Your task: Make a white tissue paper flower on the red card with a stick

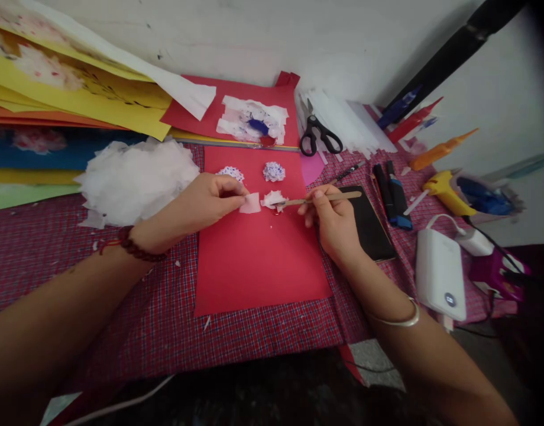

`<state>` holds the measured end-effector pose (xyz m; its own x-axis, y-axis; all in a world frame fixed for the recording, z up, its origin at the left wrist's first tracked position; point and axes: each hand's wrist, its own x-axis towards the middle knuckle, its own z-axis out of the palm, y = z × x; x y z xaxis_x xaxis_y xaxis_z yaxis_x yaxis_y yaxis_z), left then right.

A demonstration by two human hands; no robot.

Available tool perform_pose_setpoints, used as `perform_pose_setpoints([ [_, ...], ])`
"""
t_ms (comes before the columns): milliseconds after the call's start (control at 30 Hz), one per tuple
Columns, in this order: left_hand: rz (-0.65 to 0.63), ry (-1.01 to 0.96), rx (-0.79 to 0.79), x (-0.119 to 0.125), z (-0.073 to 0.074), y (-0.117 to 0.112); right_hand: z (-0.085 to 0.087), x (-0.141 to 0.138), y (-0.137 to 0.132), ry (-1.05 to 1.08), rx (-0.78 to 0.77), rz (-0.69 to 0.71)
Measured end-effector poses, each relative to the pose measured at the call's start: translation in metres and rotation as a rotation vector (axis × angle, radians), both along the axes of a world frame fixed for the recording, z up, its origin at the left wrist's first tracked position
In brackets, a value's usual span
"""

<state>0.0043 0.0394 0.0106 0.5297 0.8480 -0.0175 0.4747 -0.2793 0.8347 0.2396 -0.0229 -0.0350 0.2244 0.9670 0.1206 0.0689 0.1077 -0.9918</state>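
Observation:
A red paper sheet lies on the checked cloth before me. My left hand pinches a small white tissue square just above the sheet. My right hand grips a thin wooden stick whose tip presses into a crumpled white tissue tuft on the sheet. Two finished tissue flowers with blue specks, one on the left and one on the right, sit further back on the same sheet.
A heap of white tissue pieces lies left. Black scissors and white paper strips lie behind. A black phone, markers, a yellow glue gun and a white power bank crowd the right. Coloured sheets are stacked at back left.

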Motion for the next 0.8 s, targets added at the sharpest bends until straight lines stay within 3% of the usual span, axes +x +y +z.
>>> perform_pose_setpoints([
  [167,-0.21,0.11,0.056,0.011,0.013,0.0,-0.001,0.0,0.002,0.023,-0.01,-0.003],
  [267,-0.296,0.138,0.045,0.025,0.007,0.003,-0.001,0.0,0.003,0.028,-0.016,-0.008],
  [500,-0.128,0.113,0.171,0.039,-0.027,0.01,0.004,0.001,0.002,0.046,-0.028,-0.018],
  [700,-0.046,0.073,0.121,0.044,-0.028,0.007,0.009,0.003,-0.005,0.015,0.12,-0.171],
  [800,-0.02,0.056,0.11,0.048,-0.028,0.007,0.013,0.0,-0.011,-0.099,0.15,-0.134],
])
